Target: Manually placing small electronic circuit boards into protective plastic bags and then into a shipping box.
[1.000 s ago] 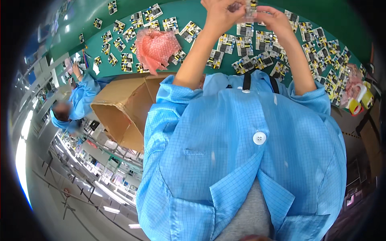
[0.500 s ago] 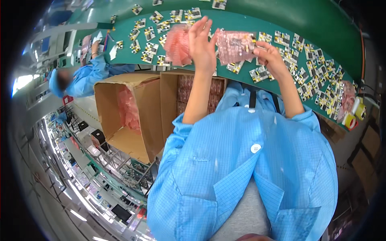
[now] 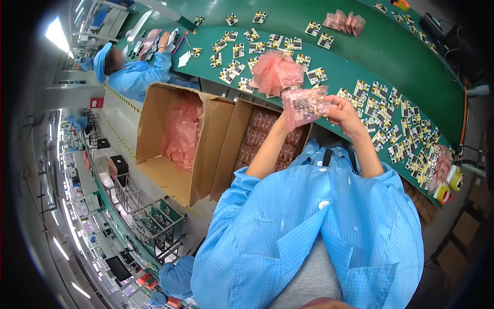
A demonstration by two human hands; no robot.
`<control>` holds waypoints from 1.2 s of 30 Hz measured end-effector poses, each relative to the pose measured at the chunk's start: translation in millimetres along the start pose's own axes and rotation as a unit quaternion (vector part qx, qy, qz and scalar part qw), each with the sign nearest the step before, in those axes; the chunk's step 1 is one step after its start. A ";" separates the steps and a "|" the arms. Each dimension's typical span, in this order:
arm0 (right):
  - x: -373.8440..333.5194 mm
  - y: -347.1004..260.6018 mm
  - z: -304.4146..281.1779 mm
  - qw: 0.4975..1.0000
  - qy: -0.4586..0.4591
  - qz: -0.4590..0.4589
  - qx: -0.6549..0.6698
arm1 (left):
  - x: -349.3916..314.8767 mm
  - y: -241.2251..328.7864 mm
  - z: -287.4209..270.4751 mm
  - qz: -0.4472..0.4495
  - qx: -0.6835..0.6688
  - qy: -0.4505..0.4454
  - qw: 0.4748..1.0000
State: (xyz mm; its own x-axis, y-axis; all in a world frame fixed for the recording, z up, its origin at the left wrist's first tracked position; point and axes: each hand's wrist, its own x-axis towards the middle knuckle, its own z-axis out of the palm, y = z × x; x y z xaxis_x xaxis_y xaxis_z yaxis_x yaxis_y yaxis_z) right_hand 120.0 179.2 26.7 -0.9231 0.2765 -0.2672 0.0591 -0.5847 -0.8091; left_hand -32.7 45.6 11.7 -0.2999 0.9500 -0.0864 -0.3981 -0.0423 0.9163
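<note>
In front of my chest, over the table's near edge, is a pink bubble-wrap bag (image 3: 303, 105) with a circuit board showing through it. My right hand (image 3: 343, 114) is closed on the bag's right edge, thumb and fingers pinching it. Most of my left hand (image 3: 281, 125) is behind the bag; its fingers are hidden, so their grip does not show. Just beyond the bag, a pile of flat pink bubble bags (image 3: 278, 72) lies on the green table (image 3: 339, 64). Bare circuit boards (image 3: 380, 107) with yellow parts lie around it.
An open carton (image 3: 210, 144) with pink bags stands left of me. Beside it, another carton (image 3: 229, 147) holds rows of bagged boards. Tape rolls (image 3: 443, 194) sit at the table's right end. Wrapped bundles (image 3: 345, 22) lie farther back. A co-worker (image 3: 131, 77) sits at the far left.
The bag with the board has come nearer to me and lower. My left hand, raised with fingers stretched beside the bag before, is now behind it. My right hand keeps its pinch.
</note>
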 end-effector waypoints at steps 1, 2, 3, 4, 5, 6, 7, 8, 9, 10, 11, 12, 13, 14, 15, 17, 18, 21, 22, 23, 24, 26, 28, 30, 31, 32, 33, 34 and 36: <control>-1.5 -2.4 7.5 0.999 -0.001 -0.001 -0.032 | -2.9 -1.0 -2.9 0.000 -0.002 0.002 1.000; -3.1 -4.3 16.3 0.999 0.013 0.003 -0.042 | -3.9 -2.5 -6.3 -0.046 -0.093 0.008 0.995; -4.1 -5.6 20.9 0.999 0.015 0.003 -0.043 | -3.7 -1.7 -6.3 -0.090 -0.181 0.011 0.979; -5.0 -6.3 23.9 0.999 0.012 -0.006 -0.038 | -4.9 -1.3 -4.0 -0.069 -0.120 0.020 0.990; -6.4 -6.5 25.0 0.999 0.008 -0.014 -0.034 | -8.2 -2.6 -2.4 -0.070 -0.121 0.018 0.990; -6.5 -5.5 22.6 0.998 0.008 -0.005 -0.058 | -9.9 -4.7 -2.5 -0.050 -0.064 0.035 0.996; -6.8 -3.6 22.3 0.998 0.011 -0.008 -0.060 | -11.4 -6.9 -3.4 -0.029 -0.008 0.053 0.998; -6.6 -1.5 23.1 0.998 0.028 -0.015 -0.055 | -13.3 -9.7 -7.8 -0.024 -0.033 0.055 0.998; -8.0 -0.9 23.4 0.997 0.049 -0.022 -0.048 | -14.7 -4.8 -4.1 -0.026 -0.033 0.050 0.998; -8.3 -1.6 22.6 0.997 0.058 -0.021 -0.041 | -16.6 1.2 0.7 -0.001 -0.118 0.029 0.993; -8.1 -0.7 18.1 0.997 0.063 -0.024 -0.040 | -15.5 4.8 4.8 0.024 -0.202 0.008 0.979; -6.9 1.3 15.4 0.997 0.061 -0.035 -0.037 | -15.6 6.5 7.2 0.035 -0.191 0.022 0.981; -6.1 2.6 12.8 0.997 0.059 -0.045 -0.034 | -15.8 8.8 8.7 0.033 -0.190 0.018 0.981; -5.6 3.6 10.1 0.996 0.062 -0.048 -0.033 | -18.9 11.2 10.2 0.004 -0.253 0.013 0.967; -5.0 2.3 7.9 0.994 0.083 -0.052 -0.038 | -19.1 24.3 19.7 -0.027 -0.315 0.006 0.949; -3.6 0.9 10.0 0.992 0.104 -0.054 -0.046 | -17.1 31.2 27.0 -0.044 -0.326 0.020 0.944; -1.7 0.3 13.9 0.989 0.129 -0.066 -0.041 | -14.0 24.1 23.8 -0.038 -0.262 0.020 0.964; 4.5 -2.0 7.2 0.986 0.141 -0.082 -0.031 | 2.3 -0.9 17.4 -0.050 -0.181 0.036 0.982; 6.4 -4.1 3.9 0.984 0.143 -0.075 -0.071 | 7.9 -5.4 16.3 -0.030 -0.135 0.073 0.988; 8.8 -6.2 0.5 0.981 0.144 -0.068 -0.111 | 13.9 -10.1 15.2 -0.011 -0.088 0.110 0.990; 12.8 -8.7 -5.4 0.983 0.134 -0.062 -0.109 | 23.1 -10.3 18.2 0.054 -0.116 0.132 0.983; 19.9 -7.8 -18.9 0.984 0.124 -0.051 -0.115 | 33.6 -10.4 21.7 0.067 -0.095 0.162 0.980; 22.4 -14.6 -19.6 0.985 0.118 -0.034 -0.118 | 46.9 -10.7 25.0 0.073 -0.051 0.222 0.971; 30.9 -22.8 -18.4 0.979 0.164 -0.050 -0.114 | 57.6 -14.1 26.8 0.039 -0.056 0.219 0.973; 36.6 -20.4 -30.9 0.978 0.169 -0.044 -0.112 | 64.2 -17.4 27.6 0.012 -0.059 0.216 0.975; 45.5 -15.0 -48.7 0.970 0.174 -0.069 -0.153 | 76.7 -36.0 18.9 0.028 -0.048 0.213 0.975; 49.5 -8.4 -65.2 0.960 0.184 -0.088 -0.192 | 84.5 -40.9 22.9 0.013 -0.053 0.212 0.976; 51.4 -18.9 -72.4 0.954 0.198 -0.086 -0.207 | 93.3 -40.0 28.1 0.037 0.033 0.244 0.968; 54.0 -35.2 -89.5 0.908 0.254 -0.065 -0.328 | 109.2 -40.9 33.3 0.073 0.150 0.260 0.951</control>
State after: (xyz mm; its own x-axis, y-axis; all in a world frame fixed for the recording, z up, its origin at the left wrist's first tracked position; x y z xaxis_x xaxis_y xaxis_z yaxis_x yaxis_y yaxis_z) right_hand 102.0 282.9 -6.1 -0.6540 0.7239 -0.2196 0.3299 0.0117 -0.9439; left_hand -20.3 161.4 -22.2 -0.7525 0.6559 -0.0597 -0.0774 0.0019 0.9970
